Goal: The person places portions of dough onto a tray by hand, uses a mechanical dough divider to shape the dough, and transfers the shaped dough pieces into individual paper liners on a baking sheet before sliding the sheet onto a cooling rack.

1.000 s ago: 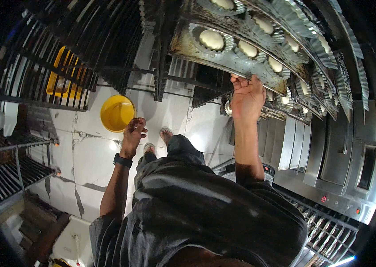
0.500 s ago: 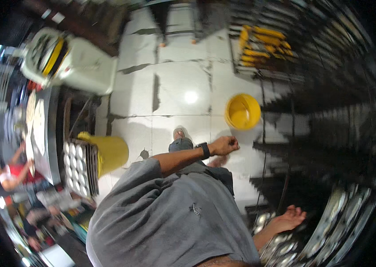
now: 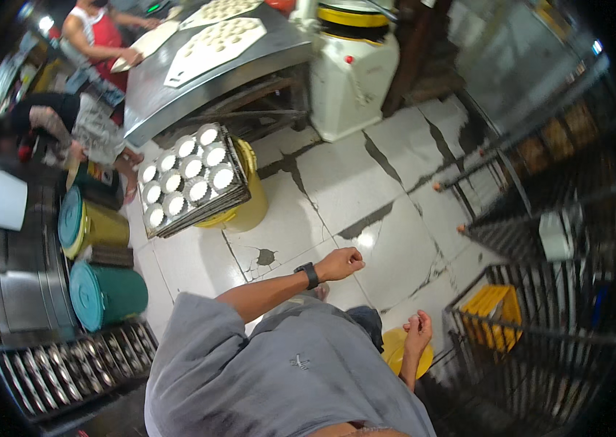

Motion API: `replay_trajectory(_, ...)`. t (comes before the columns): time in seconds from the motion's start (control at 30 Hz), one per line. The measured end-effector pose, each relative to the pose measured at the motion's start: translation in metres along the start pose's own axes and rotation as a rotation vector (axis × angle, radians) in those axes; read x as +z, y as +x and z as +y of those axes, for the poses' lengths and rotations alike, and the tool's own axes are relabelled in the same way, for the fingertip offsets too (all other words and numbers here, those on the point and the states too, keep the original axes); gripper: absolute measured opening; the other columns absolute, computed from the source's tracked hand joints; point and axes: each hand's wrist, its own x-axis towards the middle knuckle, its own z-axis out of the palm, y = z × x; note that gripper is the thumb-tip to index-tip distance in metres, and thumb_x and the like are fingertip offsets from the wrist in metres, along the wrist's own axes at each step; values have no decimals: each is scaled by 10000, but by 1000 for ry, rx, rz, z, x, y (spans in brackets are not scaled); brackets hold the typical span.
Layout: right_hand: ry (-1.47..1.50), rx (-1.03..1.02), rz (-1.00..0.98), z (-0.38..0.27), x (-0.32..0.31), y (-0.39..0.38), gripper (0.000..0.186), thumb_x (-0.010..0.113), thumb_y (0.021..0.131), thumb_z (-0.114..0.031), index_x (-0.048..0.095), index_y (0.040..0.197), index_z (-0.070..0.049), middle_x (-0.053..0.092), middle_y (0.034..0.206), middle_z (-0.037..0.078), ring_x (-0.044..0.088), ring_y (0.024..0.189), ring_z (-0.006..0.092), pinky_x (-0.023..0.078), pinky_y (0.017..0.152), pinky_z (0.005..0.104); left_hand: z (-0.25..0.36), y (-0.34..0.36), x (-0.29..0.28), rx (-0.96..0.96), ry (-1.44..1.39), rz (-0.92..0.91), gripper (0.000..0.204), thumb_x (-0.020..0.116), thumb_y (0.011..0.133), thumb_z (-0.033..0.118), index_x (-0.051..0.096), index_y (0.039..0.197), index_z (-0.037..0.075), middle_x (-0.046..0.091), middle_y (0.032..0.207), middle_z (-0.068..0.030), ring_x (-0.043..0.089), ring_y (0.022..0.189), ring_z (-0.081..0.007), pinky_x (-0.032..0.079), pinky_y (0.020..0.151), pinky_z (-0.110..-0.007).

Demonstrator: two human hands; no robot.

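My left hand (image 3: 341,262), with a dark watch (image 3: 308,274) on the wrist, is over the tiled floor; its fingers are curled and I cannot make out whether anything is inside. My right hand (image 3: 416,333) is open, fingers loosely bent and apart with nothing in them, above a yellow bucket (image 3: 395,352). Ahead at my left, a stack of metal trays (image 3: 237,191) rests on a yellow container (image 3: 253,213); the top tray holds several fluted tins (image 3: 190,165) with pale contents.
A steel table (image 3: 148,102) bears boards of dough, with two people (image 3: 86,40) (image 3: 53,116) beside it. A white floor machine (image 3: 348,87) stands ahead. Dark racks (image 3: 512,204) and a yellow crate (image 3: 490,309) are right; lidded bins (image 3: 100,295) are left.
My right hand has left the rack tray it touched a second ago and now hangs low. My view has swung away from that rack toward the table and stacked tins.
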Motion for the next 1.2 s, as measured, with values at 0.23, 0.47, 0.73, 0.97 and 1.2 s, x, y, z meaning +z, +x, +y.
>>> replay_trajectory(0.23, -202, 15, -486, -20, 109, 154, 288, 640, 943, -143, 617, 1178, 20, 652, 865, 83, 635, 690, 143, 543, 619, 279, -42, 15, -77, -150, -166, 406, 379, 647, 939, 362, 666, 1073, 8, 712, 982, -149, 677, 925, -240, 532, 817, -359)
replay_trajectory(0.47, -558, -593, -744, -148, 289, 336, 240, 632, 953, -228, 690, 1075, -29, 689, 795, 115, 674, 717, 179, 538, 645, 336, -40, 37, -198, -388, -231, 557, 315, 655, 971, 330, 659, 1048, 24, 664, 829, -38, 636, 725, -117, 515, 639, -287)
replay_trajectory(0.73, -416, -887, -929, -437, 561, 391, 230, 639, 934, -211, 709, 1051, -26, 701, 959, 173, 674, 840, 307, 517, 747, 396, 44, 98, -445, -38, -168, 1231, 271, 622, 992, 251, 669, 1082, 0, 660, 893, -13, 603, 859, -93, 503, 785, -261)
replay_trajectory(0.97, -359, -905, -1078, -552, 733, 348, 238, 648, 934, -189, 711, 1091, -23, 696, 937, 159, 659, 818, 260, 516, 756, 339, 62, 156, -676, -77, 60, 1578, 426, 627, 922, 329, 668, 1118, -46, 707, 1053, -231, 698, 915, -347, 539, 836, -399)
replay_trajectory(1.2, -269, -1095, -1020, -656, 868, 317, 272, 658, 910, -181, 708, 1091, 16, 718, 997, 206, 714, 872, 299, 541, 805, 394, 69, 212, -807, -235, 70, 1439, 356, 510, 924, 216, 687, 1094, -41, 671, 1043, -297, 638, 963, -441, 480, 911, -505)
